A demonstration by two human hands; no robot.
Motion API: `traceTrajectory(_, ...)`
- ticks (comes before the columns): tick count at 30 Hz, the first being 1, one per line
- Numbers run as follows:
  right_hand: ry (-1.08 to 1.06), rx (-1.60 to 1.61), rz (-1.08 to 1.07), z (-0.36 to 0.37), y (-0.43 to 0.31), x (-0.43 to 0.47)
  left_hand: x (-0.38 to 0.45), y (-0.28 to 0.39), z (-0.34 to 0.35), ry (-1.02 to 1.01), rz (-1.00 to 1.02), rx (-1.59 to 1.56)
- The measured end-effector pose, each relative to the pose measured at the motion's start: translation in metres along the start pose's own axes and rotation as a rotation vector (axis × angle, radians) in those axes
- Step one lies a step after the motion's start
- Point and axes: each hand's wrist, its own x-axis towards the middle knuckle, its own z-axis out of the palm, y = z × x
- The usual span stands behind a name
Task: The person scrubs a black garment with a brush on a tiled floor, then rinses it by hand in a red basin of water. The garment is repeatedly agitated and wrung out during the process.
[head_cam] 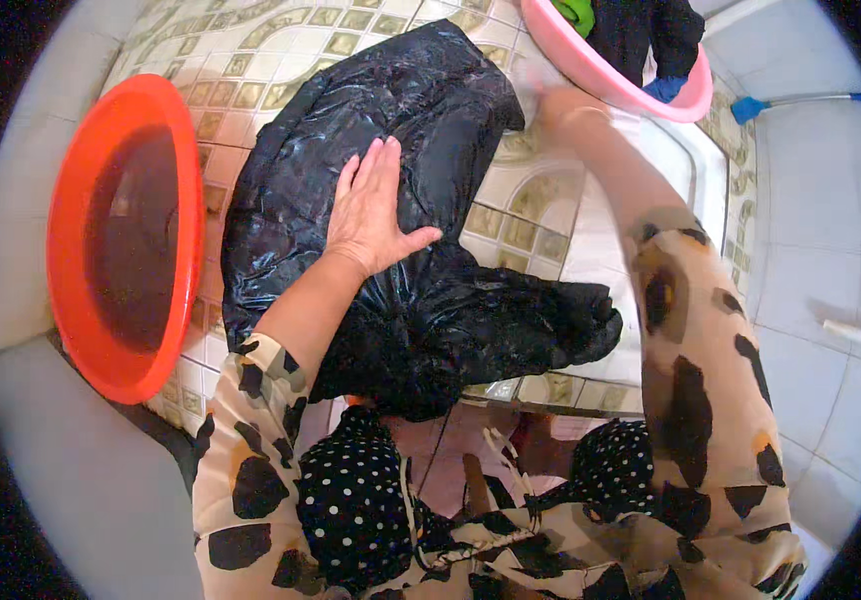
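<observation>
A wet black garment (430, 165) is spread over the tiled surface in front of me, with one narrow part stretching to the right. My left hand (374, 206) lies flat on it, palm down, with the fingers apart. My right hand (554, 109) is at the upper right, blurred, beside the outer wall of a pink basin (588, 79). Whether it holds anything cannot be made out. Dark, green and blue cloths rest in the pink basin.
An orange-red basin (189, 247) with dark liquid stands at the left. A white squat-toilet rim or tray (712, 161) lies at the right, partly behind my arm. A blue-ended brush (749, 110) is by the tiled wall. The tiled surface's front edge is near my knees.
</observation>
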Motion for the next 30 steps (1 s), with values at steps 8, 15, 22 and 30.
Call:
traceTrajectory(8, -0.1, 0.082, 0.208, 0.061, 0.049, -0.057, -0.006, -0.007, 0.004, 0.01, -0.001, -0.02)
traceTrajectory(15, 0.105, 0.256, 0.067, -0.077, -0.037, -0.054, -0.015, -0.015, -0.001, 0.004, -0.041, -0.028)
traceTrajectory(22, 0.306, 0.679, 0.002, -0.038, -0.148, 0.032, -0.005, -0.015, 0.003, 0.323, -0.146, -0.744)
traceTrajectory(30, 0.116, 0.471, -1.052, 0.008, -0.177, -0.196, -0.079, -0.039, -0.033, 0.147, -0.137, -0.032)
